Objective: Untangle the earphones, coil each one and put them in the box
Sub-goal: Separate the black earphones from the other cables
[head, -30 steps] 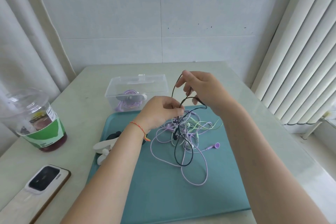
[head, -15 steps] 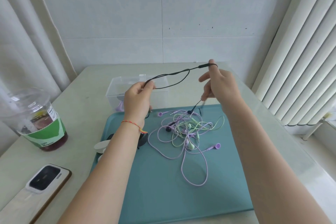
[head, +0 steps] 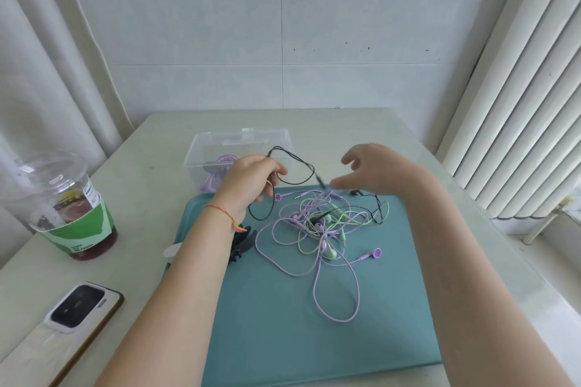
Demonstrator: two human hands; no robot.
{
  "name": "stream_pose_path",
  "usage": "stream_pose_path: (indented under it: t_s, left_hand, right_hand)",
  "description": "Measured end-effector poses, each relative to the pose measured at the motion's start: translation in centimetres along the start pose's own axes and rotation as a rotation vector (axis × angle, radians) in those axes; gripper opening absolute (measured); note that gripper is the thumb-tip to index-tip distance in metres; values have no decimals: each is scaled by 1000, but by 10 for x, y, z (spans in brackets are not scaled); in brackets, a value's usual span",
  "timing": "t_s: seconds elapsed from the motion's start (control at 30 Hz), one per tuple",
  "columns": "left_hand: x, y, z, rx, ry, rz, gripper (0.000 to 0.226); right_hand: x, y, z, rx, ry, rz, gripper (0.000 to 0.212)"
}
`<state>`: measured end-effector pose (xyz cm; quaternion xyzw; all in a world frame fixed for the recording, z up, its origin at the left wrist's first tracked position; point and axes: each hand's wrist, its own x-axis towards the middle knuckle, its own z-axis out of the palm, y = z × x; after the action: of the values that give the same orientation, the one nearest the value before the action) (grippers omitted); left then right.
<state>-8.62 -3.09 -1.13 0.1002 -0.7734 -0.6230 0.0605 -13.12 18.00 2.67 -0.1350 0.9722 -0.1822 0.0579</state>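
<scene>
Leftmost, a lidded drink cup and a phone sit on the table. Further right, the left hand pinches a loop of the black earphone cable in front of the clear box, which holds a coiled purple set. Purple and green earphones lie tangled on the teal tray. The right hand hovers with spread fingers, seemingly holding nothing, though motion blur obscures it.

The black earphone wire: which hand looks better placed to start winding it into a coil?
Probably the right hand. It is open and free beside the loose black wire, while the left hand already pinches that wire and can anchor the coil.
</scene>
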Motion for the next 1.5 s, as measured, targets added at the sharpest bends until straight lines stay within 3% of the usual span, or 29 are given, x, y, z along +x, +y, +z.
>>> stream_pose_path:
  t_s: [0.1, 0.23, 0.33, 0.43, 0.57, 0.67, 0.73, 0.8, 0.87, 0.9, 0.97, 1.07, 1.2, 1.27, 1.37, 1.4, 1.5]
  left_hand:
    - [-4, 2, 1, 22, -158, 24, 31]
    - [-7, 5, 2, 77, -249, 71, 32]
    - [-6, 5, 0, 61, -222, 95, 22]
    - [-2, 1, -5, 66, -146, 106, 18]
    - [-2, -1, -11, 9, -176, 78, 4]
    - [3, -7, -14, 216, -60, 99, 19]
    - [6, -10, -16, 308, 92, 105, 12]
    - [6, -9, -17, 319, 153, 119, 5]
    - [4, -5, -14, 285, 126, 166, 3]
    - [2, -3, -11, 259, 101, 205, 5]
    - [-3, 4, -5, 222, 55, 268, 9]
    - [-7, 10, 2, 174, 25, 290, 7]
    - [-8, 16, 2, 52, 231, 255, 13]
    - [-8, 21, -5, -189, 313, 147, 28]
    - [-6, 23, -15, -928, 102, -54, 43]
    - [-4, 20, -18, -1042, 46, -91, 45]
    - [4, 10, -23, -952, 62, -119, 47]
  right_hand:
    - [1, -11, 11, 75, 34, -155, 54]
    - [2, -23, 17, 268, 69, -266, 20]
    - [2, -23, 15, 387, 53, -234, 16]
    - [6, -13, 11, 510, 167, -125, 18]
    - [11, -6, 15, 596, 237, -24, 18]
    - [11, -3, 15, 500, 198, -9, 19]
    - [8, -1, 12, 241, 16, -52, 20]
    - [4, -4, 12, -44, -160, -90, 46]
    - [1, -13, 13, -44, -120, -124, 73]
    - [-1, -20, 14, 50, -23, -166, 71]
    - [-4, -35, 18, 250, 154, -276, 44]
    - [-4, -46, 24, 288, 229, -279, 12]
    - [1, -31, 23, 69, 314, -95, 18]
    - [5, -21, 21, 114, 312, -43, 19]
    - [8, -11, 20, 84, 177, -27, 15]
    - [10, -8, 21, 33, 125, -30, 12]
    - [13, 1, 22, -42, 104, 13, 14]
